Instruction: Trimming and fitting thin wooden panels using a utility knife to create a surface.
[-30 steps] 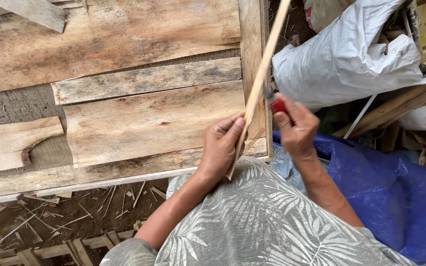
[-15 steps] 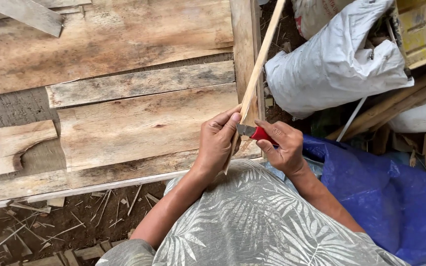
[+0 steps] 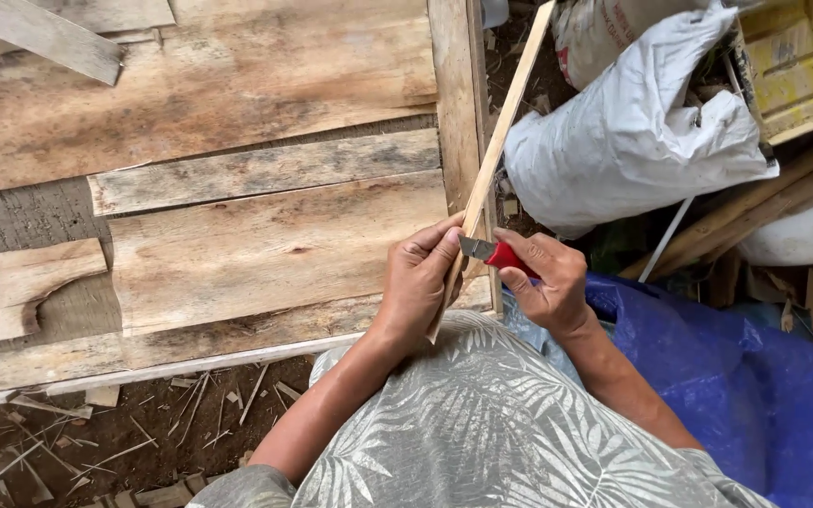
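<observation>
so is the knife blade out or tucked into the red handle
Out: the grey blade sticks out of the red handle in the right hand, its tip against the bamboo strip.

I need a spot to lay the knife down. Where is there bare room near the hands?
Bare boards of the plank platform lie just left of the left hand, reaching to its upright edge plank. Right of the bamboo strip it is crowded: white sack, blue tarp, stacked poles. Right hand holds the red-handled knife.

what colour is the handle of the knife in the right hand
Red; the knife handle shows best in the head view, gripped in the right hand.
</observation>
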